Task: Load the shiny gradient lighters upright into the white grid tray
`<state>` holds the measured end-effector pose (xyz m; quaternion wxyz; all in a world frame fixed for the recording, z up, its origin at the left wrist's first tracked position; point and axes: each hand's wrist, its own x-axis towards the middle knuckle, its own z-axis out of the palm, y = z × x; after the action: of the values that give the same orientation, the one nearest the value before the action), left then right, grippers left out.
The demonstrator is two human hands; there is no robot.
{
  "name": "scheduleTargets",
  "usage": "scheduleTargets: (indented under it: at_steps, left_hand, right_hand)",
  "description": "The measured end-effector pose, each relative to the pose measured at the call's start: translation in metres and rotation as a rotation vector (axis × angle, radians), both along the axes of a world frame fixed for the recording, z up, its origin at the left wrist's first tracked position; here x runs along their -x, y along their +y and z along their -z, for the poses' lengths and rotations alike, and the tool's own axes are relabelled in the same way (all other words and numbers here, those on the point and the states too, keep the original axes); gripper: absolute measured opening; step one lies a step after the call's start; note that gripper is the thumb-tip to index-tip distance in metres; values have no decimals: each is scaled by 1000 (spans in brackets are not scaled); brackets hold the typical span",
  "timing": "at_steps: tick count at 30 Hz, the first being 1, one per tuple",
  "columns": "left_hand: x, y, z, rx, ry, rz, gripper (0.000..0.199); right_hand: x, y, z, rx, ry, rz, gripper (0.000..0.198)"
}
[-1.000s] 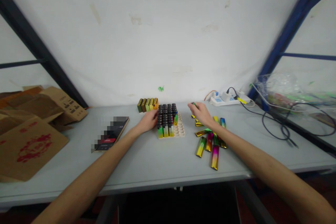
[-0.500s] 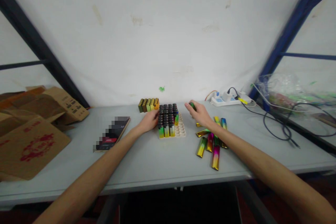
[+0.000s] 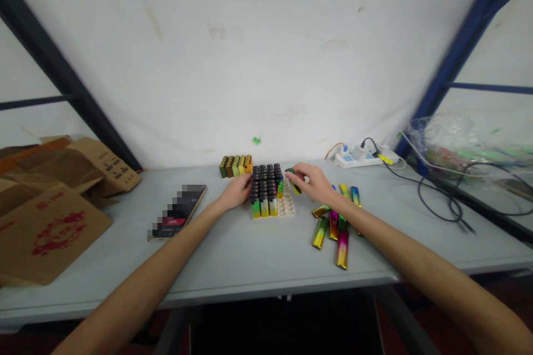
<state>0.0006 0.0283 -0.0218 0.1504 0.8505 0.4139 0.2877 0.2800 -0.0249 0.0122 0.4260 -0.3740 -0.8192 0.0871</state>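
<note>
Rows of black-topped lighters (image 3: 261, 209) with shiny green, yellow and silver bodies stand upright in a white tray with round holes (image 3: 288, 211). Bare holes show along the tray's right side. My left hand (image 3: 236, 191) is closed against the left side of the tray, its fingertips partly hidden by the lighters. Just right of the tray, my right hand (image 3: 313, 182) pinches a tilted lighter (image 3: 296, 182) with a black top and a green-yellow body. Below that wrist several shiny coloured lighter bodies (image 3: 342, 249) lie loose on the table.
Behind my left hand stands a block of gold-topped cylinders (image 3: 235, 165). A phone-like device (image 3: 179, 213), partly pixelated, and an open cardboard box (image 3: 62, 222) lie to the left. A power strip (image 3: 360, 158) and black cable (image 3: 449, 199) are at the right on the grey table (image 3: 250, 266).
My right hand has moved slightly left, bringing the lighter close to the tray's right edge, and more of the lighter shows. My left hand stays in place.
</note>
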Motion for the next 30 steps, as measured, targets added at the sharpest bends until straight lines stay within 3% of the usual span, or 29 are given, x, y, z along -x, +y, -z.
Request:
scheduleTargets:
  at_steps: [3,13,21,26,30]
  left_hand:
    - [0,0,0,4,-3,0,30]
    - [0,1,2,9,9,-19,27]
    - [0,3,3,14,14,-15,27]
    - [1,3,2,-7,41,-28,25]
    - [1,1,1,-10,31,-26,26]
  right_hand:
    - [1,-3,0,82,-69,-5,48]
    - [0,-2,3,142,-226,-97,38]
    - [4,2,4,56,-435,-132,30]
    - [2,5,4,103,-462,-157,39]
    - [-18,7,-9,139,-410,-130,47]
